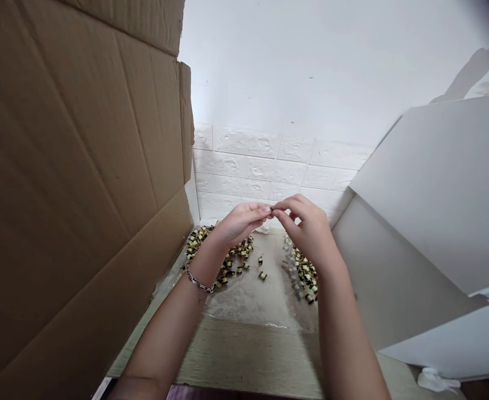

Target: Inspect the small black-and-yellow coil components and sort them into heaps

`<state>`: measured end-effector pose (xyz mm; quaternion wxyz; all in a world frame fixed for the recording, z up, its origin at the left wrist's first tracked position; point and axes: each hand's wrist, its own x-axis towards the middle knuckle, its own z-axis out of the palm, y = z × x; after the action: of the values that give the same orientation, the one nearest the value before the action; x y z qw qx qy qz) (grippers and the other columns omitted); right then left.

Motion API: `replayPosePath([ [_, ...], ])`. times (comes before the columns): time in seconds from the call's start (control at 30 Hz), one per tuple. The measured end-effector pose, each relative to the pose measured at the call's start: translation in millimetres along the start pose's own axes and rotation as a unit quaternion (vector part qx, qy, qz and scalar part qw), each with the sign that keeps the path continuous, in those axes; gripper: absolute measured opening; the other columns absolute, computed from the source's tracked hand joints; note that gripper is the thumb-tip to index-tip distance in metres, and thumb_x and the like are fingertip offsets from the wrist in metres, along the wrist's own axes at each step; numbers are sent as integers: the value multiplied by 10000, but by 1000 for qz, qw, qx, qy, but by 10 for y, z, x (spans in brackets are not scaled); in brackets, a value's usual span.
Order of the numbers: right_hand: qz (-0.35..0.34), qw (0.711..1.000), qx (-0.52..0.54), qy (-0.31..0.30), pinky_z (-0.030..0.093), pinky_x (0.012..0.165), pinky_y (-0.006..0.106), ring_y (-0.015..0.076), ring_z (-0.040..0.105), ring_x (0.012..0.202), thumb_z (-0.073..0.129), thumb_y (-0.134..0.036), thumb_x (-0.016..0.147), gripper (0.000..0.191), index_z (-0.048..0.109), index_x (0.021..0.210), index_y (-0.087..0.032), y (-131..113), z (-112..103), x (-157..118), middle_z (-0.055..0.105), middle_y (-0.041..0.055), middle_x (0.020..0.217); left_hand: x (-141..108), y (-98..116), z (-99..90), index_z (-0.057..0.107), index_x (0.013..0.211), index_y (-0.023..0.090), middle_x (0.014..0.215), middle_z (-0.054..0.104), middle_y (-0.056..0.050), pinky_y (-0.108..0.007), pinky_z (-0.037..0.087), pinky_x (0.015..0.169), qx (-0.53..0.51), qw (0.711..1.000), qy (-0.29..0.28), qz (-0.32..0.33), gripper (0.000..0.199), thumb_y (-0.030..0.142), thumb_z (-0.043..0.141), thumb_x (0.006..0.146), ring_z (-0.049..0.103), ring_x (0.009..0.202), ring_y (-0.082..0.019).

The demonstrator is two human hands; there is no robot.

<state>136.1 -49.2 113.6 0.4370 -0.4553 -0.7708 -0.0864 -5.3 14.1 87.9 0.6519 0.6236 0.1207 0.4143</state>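
Note:
My left hand (244,220) and my right hand (303,222) meet above the table, fingertips pinched together. Between them is a tiny dark piece (272,209), mostly covered by the fingers; its kind cannot be made out. Below my left hand lies a heap of small yellow-and-black coil-like parts (231,261). A second heap of such parts (306,272) lies under my right wrist, partly beneath clear plastic. Two loose parts, one of them a yellow-and-black piece (262,275), rest between the heaps. A chain bracelet (198,281) circles my left wrist.
A clear plastic sheet (248,308) covers part of the wooden table (244,355). Tall cardboard (81,166) walls off the left side. White panels (432,194) stand on the right, with a white brick-patterned wall (248,166) behind. A crumpled white scrap (436,380) lies at lower right.

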Motion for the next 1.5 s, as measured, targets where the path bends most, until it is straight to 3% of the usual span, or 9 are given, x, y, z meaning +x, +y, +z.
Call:
replayPosePath([
  [0.13, 10, 1000, -16, 12, 395, 584, 227, 112, 515, 691, 451, -296, 822, 164, 584, 808, -200, 17, -35, -15, 562, 15, 802, 14, 10, 28, 614, 839, 133, 816, 610, -38, -266, 393, 764, 205, 967, 136, 68, 244, 337, 589, 709, 536, 813, -140],
  [0.23, 20, 997, -61, 45, 409, 642, 254, 136, 528, 746, 509, -336, 787, 234, 536, 976, -201, 29, -31, -22, 569, 29, 902, 15, -10, 36, 610, 861, 158, 837, 621, -34, -306, 377, 786, 429, 859, 236, 151, 212, 315, 577, 722, 538, 802, -155],
  [0.37, 1, 993, -112, 36, 421, 704, 278, 174, 523, 882, 513, -277, 786, 352, 457, 1128, -216, 52, 33, -14, 548, 49, 1019, 0, -60, 26, 588, 886, 209, 867, 624, -10, -366, 254, 903, 635, 686, 256, 245, 144, 284, 529, 779, 523, 873, -166],
  [0.43, -2, 990, -140, 20, 418, 730, 287, 181, 522, 901, 489, -251, 800, 297, 489, 1094, -209, 69, 77, -6, 559, 52, 993, -10, -82, 24, 573, 914, 218, 875, 621, -13, -377, 217, 920, 676, 640, 257, 261, 157, 299, 494, 805, 521, 881, -168],
  [0.53, -3, 985, -171, -4, 410, 727, 287, 174, 538, 856, 458, -260, 821, 205, 544, 994, -190, 98, 127, 4, 584, 47, 918, -21, -102, 31, 562, 919, 220, 871, 618, -19, -379, 190, 927, 707, 602, 250, 274, 162, 305, 462, 823, 523, 873, -167],
  [0.87, -4, 981, -195, -5, 374, 656, 258, 153, 550, 730, 414, -246, 838, 174, 577, 835, -184, 132, 152, 9, 604, 36, 784, -13, -128, 46, 545, 930, 211, 852, 613, -17, -391, 163, 933, 737, 566, 231, 287, 176, 311, 435, 836, 520, 851, -169],
  [1.23, -11, 993, -118, -11, 352, 604, 243, 136, 512, 658, 430, -170, 796, 129, 530, 716, -178, 237, 213, 28, 571, 22, 707, -22, -161, 93, 534, 933, 205, 834, 600, -26, -416, 166, 932, 777, 533, 209, 260, 180, 283, 391, 856, 506, 847, -181],
  [1.4, -21, 993, -110, -22, 349, 644, 259, 149, 514, 700, 439, -175, 801, 119, 540, 739, -186, 301, 205, 35, 577, 17, 715, -44, -145, 173, 549, 886, 195, 809, 591, -39, -438, 161, 945, 789, 545, 185, 213, 167, 249, 395, 850, 502, 841, -189],
  [1.5, -19, 995, -99, -22, 352, 654, 265, 156, 512, 717, 445, -168, 794, 110, 542, 744, -188, 339, 221, 34, 579, 19, 723, -41, -136, 181, 558, 870, 197, 817, 597, -29, -443, 159, 951, 770, 585, 170, 191, 133, 257, 448, 828, 502, 870, -189],
])
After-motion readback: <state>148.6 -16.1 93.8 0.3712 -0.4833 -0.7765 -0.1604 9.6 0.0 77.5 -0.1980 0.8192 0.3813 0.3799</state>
